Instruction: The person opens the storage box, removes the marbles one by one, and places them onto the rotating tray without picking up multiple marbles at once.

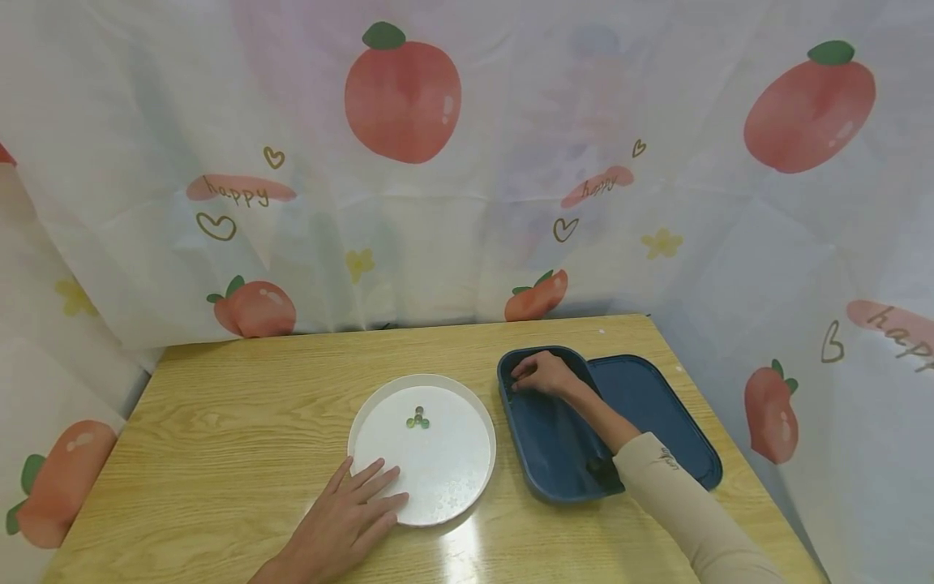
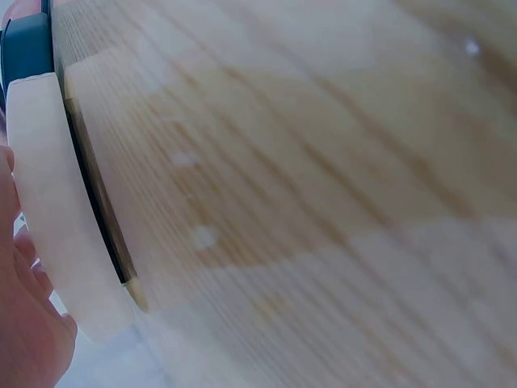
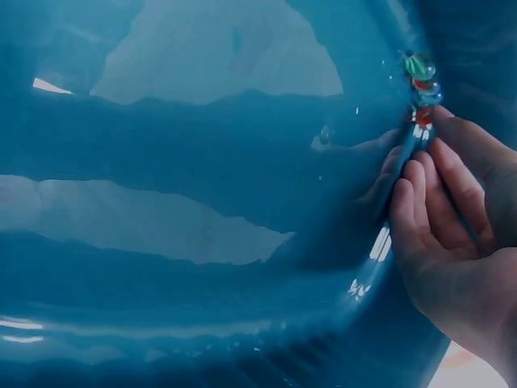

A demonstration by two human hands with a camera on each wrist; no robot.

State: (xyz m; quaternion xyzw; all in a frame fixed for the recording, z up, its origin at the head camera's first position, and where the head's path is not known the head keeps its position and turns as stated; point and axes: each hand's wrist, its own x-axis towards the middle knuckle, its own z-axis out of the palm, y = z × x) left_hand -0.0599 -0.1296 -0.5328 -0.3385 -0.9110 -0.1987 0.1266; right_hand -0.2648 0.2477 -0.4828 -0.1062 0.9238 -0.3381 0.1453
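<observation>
A round white tray (image 1: 456,438) with a low rim lies on the table, and several glass marbles (image 1: 418,419) are clustered inside it. My left hand (image 1: 343,519) rests at its near left rim, fingers spread and straight over the edge; the left wrist view shows part of that hand (image 2: 32,323) beside the tray's wall (image 2: 52,186). My right hand (image 1: 543,375) reaches into the far left corner of a deep blue container (image 1: 547,438). Its thumb and loosely bent fingers are right at a short row of colourful marbles (image 3: 422,87) along the container's bottom edge, with the thumb tip against a red-orange one.
A flat blue lid (image 1: 649,405) lies right of the container, partly behind it. The wooden table (image 1: 241,422) ends at a patterned white curtain (image 1: 467,235) at the back and sides. A small dark patch (image 1: 600,466) shows in the container's near right corner.
</observation>
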